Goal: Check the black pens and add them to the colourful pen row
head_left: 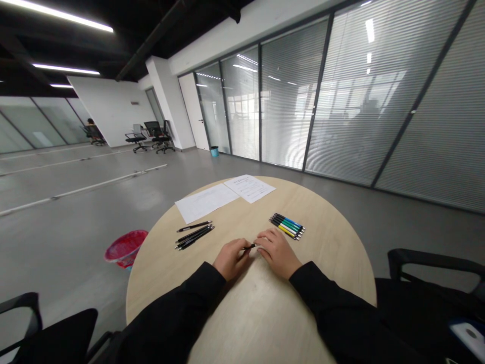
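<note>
My left hand (232, 259) is closed around a short black pen piece (249, 247), whose dark end sticks out past the fingertips. Right beside that end, my right hand (278, 253) has its thumb and fingers curled together; whatever lies between them is too small or hidden to name. Both hands rest low over the round wooden table (246, 323). Several black pens (195, 236) lie loosely grouped to the left of my left hand. Just beyond my right hand is a neat row of pens (287, 226) with blue, green, white and yellow barrels.
Two printed paper sheets (206, 202) lie at the table's far side. A red-lined bin (126, 247) stands on the floor at left. Black chairs flank the table, one chair (428, 298) at right and one chair (49, 328) at left.
</note>
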{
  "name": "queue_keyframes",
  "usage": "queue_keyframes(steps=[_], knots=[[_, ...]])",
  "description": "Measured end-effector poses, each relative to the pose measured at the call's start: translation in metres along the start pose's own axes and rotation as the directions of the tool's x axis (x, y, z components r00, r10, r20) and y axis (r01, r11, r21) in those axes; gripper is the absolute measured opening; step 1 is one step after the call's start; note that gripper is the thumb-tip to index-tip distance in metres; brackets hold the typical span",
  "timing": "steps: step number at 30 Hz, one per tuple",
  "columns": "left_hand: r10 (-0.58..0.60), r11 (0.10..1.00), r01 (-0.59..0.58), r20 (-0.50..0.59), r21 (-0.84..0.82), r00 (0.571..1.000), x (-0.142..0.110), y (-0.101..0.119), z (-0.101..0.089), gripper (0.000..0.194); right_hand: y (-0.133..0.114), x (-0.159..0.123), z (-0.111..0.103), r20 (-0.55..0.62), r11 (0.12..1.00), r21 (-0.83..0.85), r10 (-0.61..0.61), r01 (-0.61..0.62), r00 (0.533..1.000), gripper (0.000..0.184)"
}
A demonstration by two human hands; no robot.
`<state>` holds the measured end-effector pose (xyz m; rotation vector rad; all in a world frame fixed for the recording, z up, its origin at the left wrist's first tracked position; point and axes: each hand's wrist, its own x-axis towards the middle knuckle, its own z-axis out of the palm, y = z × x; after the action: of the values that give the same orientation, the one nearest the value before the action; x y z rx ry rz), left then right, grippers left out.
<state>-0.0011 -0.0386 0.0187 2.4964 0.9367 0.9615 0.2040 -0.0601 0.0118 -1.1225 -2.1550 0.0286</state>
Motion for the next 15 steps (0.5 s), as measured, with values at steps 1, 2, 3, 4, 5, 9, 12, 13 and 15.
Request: queue_keyframes(steps=[1,2,3,4,5,9,12,13,15], knots=[[-0.007,1.000,0.007,0.015,-0.001,1.000,0.001,0.001,-0.001,0.012,0.000,0.000,0.000,0.015,1.000,-0.005,0.003,-0.003,1.000,0.020],[-0.015,1.000,0.015,0.029,0.004,0.999,0.001,0.001,-0.002,0.014,0.000,0.001,0.000,0.026,1.000,-0.011,0.007,-0.007,1.000,0.018],[-0.028,1.000,0.028,0.033,0.008,0.999,0.002,0.001,-0.002,0.015,0.000,0.001,0.000,0.035,1.000,-0.017,0.011,-0.010,0.999,0.018],[-0.042,0.999,0.042,0.024,0.013,0.999,0.002,0.001,-0.002,0.017,0.000,0.002,0.001,0.041,1.000,-0.022,0.013,-0.012,0.999,0.018],[-0.053,0.998,0.053,0.013,0.017,0.999,0.003,0.000,-0.003,0.018,0.001,0.002,0.001,0.044,1.000,-0.026,0.014,-0.013,0.999,0.019],[-0.069,0.997,0.069,-0.030,0.014,0.997,0.005,-0.005,-0.004,0.019,0.003,0.002,0.000,0.052,0.999,-0.040,0.020,-0.018,0.998,0.022],[-0.081,0.997,0.081,-0.043,0.001,0.996,0.006,-0.009,-0.006,0.018,0.006,0.002,-0.002,0.053,0.999,-0.037,0.041,-0.039,0.998,0.023],[-0.089,0.996,0.089,-0.046,-0.004,0.995,0.006,-0.011,-0.007,0.018,0.008,0.002,-0.002,0.051,0.998,-0.028,0.051,-0.049,0.997,0.024],[-0.112,0.994,0.111,-0.054,-0.022,0.992,0.006,-0.013,-0.008,0.018,0.011,0.001,-0.004,0.045,0.998,-0.005,0.068,-0.068,0.997,0.023]])
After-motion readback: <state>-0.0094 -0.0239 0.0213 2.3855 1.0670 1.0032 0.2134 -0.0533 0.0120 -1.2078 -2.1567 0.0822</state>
